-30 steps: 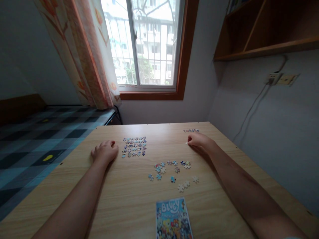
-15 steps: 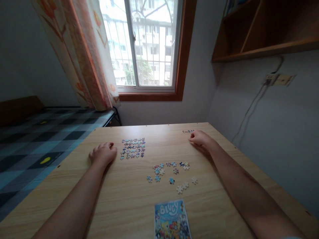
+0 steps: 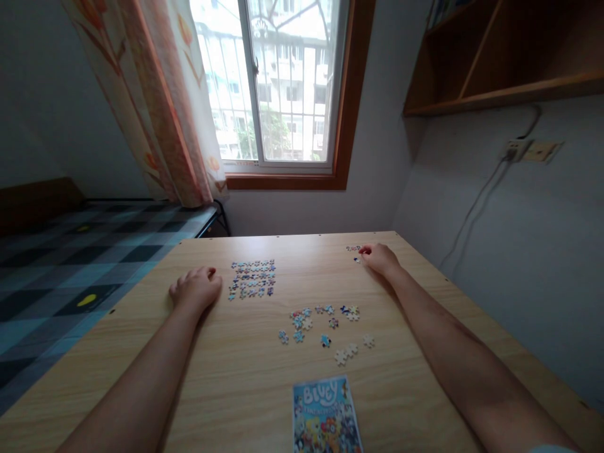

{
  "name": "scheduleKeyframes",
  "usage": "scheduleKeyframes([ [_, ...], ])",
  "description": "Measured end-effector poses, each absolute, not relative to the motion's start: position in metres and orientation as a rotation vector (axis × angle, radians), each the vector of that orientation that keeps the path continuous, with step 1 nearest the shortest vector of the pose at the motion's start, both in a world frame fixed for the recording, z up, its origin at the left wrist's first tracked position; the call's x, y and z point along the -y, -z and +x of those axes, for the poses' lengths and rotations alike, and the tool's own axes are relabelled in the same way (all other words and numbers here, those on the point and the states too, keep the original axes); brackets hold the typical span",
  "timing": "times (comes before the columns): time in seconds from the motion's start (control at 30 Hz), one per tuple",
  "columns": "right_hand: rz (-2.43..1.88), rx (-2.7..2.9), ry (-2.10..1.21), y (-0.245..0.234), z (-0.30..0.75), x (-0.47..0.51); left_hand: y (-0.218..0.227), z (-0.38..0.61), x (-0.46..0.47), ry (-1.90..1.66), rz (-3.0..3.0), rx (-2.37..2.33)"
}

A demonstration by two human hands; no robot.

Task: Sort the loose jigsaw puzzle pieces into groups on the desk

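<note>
My left hand (image 3: pixel 195 286) rests palm down on the table with its fingers loosely spread, holding nothing. Just right of it lies a block of small jigsaw pieces (image 3: pixel 253 277) set out in several rows. My right hand (image 3: pixel 380 258) is at the far right of the table, its fingertips bent together at a short row of jigsaw pieces (image 3: pixel 353 248). Whatever those fingers pinch, if anything, is hidden. One single dark and white puzzle piece (image 3: pixel 357 260) lies on the wood just in front of that row, close by the fingers.
Loose jigsaw pieces (image 3: pixel 299 321) lie scattered mid-table, some with the pale side up (image 3: pixel 340 357). Nearer to me is a picture card (image 3: pixel 325 415) marked "Bluey". A bed (image 3: pixel 141 236) adjoins the table's left side. On the right wall hang a wooden shelf (image 3: pixel 500 94) and a socket (image 3: pixel 516 150).
My right hand has shifted slightly away from me, towards the short row, and the single puzzle piece now shows on the table beside it. My left hand stays put.
</note>
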State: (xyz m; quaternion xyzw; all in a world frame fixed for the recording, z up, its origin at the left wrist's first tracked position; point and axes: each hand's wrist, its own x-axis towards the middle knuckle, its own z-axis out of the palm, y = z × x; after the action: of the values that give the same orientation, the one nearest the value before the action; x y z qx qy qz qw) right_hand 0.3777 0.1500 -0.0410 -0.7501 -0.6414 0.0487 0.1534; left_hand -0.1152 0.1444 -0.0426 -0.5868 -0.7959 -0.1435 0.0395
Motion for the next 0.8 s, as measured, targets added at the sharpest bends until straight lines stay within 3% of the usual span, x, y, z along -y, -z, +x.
scheduleKeyframes([
  [0.37,-1.963,2.042,-0.178,0.057,0.391,-0.149,0.042,-0.116,-0.145,0.401,-1.798,2.446],
  [0.8,-2.079,2.072,-0.061,0.057,0.371,-0.151,0.042,-0.116,-0.145,0.374,-1.787,2.441],
])
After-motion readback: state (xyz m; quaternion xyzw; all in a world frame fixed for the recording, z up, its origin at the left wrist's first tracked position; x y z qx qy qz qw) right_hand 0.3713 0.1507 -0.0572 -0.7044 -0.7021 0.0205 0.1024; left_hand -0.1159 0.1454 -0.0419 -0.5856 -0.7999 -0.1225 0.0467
